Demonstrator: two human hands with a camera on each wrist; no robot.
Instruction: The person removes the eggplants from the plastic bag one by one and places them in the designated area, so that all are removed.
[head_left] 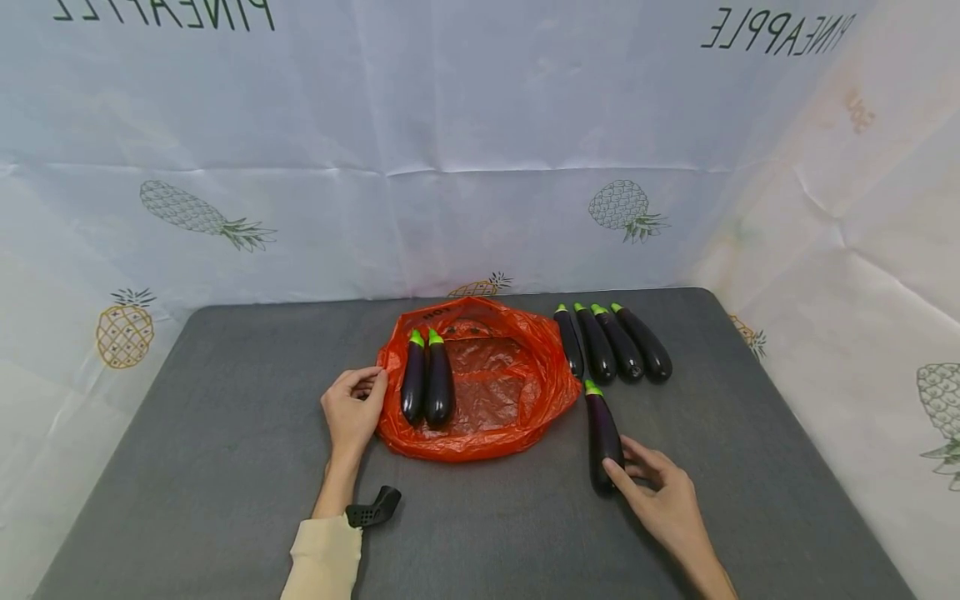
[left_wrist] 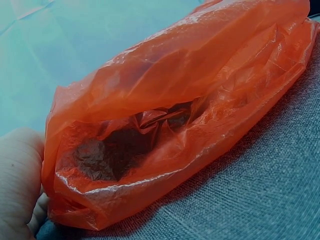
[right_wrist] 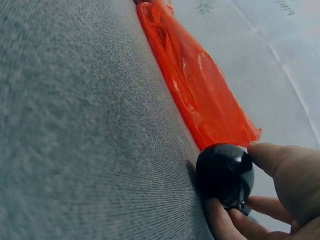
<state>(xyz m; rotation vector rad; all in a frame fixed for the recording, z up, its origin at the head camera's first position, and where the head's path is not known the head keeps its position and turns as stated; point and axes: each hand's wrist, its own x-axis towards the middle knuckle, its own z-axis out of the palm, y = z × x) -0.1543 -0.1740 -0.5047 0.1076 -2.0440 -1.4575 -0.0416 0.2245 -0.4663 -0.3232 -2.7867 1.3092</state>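
Right hand (head_left: 660, 493) grips eggplant (head_left: 602, 433) by blunt end; left hand (head_left: 354, 408) pinches red bag (head_left: 457, 451) (lying between hands).

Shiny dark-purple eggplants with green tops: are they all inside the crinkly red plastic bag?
No, only two eggplants lie in the bag, four more eggplants lie beside it, and the right hand holds another eggplant outside.

The bag (head_left: 487, 442) lies by the middle of my counter's (head_left: 225, 467) far edge, two eggplants (head_left: 438, 383) inside at its left. Four more eggplants (head_left: 617, 343) lie between it and the far right corner; another eggplant (head_left: 602, 433) is before them, in my right hand (head_left: 663, 500).
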